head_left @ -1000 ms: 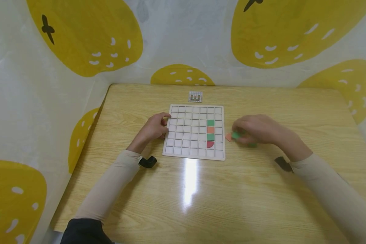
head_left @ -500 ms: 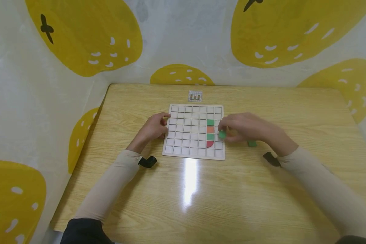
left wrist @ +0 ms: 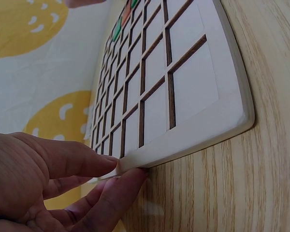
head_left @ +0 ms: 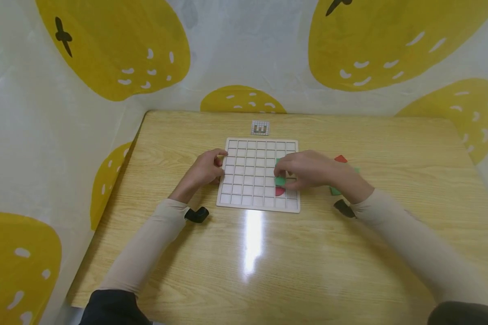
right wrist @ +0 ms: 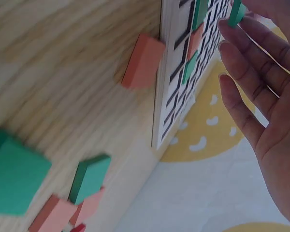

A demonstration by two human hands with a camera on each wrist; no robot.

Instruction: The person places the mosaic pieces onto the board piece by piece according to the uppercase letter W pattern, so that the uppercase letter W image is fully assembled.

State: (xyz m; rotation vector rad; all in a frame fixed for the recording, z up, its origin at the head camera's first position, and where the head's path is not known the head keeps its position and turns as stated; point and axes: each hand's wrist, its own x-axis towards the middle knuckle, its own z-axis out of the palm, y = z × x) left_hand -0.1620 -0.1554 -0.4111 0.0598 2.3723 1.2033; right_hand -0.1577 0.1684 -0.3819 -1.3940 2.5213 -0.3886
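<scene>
On the board [head_left: 250, 171], 4 tiles [head_left: 280, 192] look done; loose tiles [right wrist: 89, 179] on the worktop [head_left: 309, 253] seem outstanding. Right grip [head_left: 305, 169] pinches a green tile [head_left: 280, 181]; left grip [head_left: 205, 168], the board's edge.

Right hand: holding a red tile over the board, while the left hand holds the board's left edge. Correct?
Not quite: the tile is green, not red, as the right wrist view shows. The rest stands: the right hand holds it over the board, and the left hand holds the board's left edge.
</scene>
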